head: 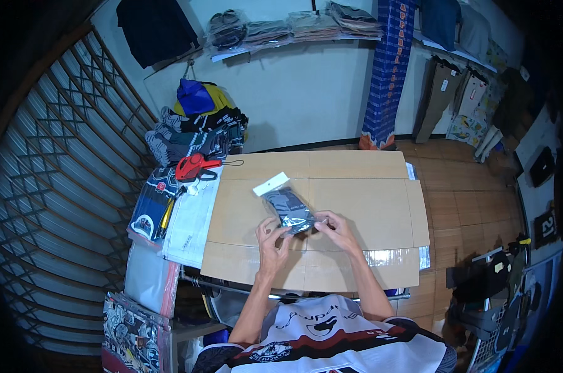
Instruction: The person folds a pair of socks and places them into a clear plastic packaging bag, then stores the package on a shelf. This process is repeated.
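A clear plastic packet (288, 207) with dark grey folded fabric inside and a white header strip lies tilted above the flattened cardboard (356, 205). My left hand (273, 242) pinches the packet's near left corner between thumb and fingers. At its near right corner, my right hand (335, 228) grips the plastic edge. A red price-label gun (196, 168) rests at the table's far left, beside a white plastic sheet (192, 219). Left of that sheet, a yellow cutter knife (168, 213) lies on a packaged blue garment (148, 205).
Folded clothes (202, 130) are piled beyond the far left corner. Bagged garments (134, 326) stand at the near left. A metal folding gate (71, 196) runs along the left. A patterned blue pillar (384, 84) rises behind the table. Hanging clothes (486, 275) are at the right, past the tiled floor.
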`<state>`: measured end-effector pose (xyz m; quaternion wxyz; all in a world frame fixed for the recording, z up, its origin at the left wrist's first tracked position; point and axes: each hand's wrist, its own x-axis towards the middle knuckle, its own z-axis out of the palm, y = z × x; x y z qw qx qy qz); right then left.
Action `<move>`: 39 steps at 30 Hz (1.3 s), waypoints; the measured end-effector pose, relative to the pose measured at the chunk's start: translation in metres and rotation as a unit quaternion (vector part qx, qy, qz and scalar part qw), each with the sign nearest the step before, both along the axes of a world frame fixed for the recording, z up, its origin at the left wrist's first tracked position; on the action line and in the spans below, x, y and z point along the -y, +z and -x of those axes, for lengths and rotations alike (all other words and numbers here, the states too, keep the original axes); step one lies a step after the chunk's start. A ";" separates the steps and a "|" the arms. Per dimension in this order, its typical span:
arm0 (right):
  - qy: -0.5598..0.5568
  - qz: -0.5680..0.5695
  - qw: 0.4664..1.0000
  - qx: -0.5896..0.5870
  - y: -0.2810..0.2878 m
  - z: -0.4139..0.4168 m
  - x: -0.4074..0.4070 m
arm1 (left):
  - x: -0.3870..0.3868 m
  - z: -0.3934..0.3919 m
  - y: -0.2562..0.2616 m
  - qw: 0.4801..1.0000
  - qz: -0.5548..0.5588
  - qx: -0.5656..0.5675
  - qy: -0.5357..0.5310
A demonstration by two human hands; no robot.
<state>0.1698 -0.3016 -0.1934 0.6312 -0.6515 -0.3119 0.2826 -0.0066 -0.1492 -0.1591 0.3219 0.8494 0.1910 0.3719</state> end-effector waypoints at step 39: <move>0.005 0.279 0.842 0.461 0.019 0.058 -0.033 | -0.038 -0.015 -0.037 0.905 0.418 -0.075 0.016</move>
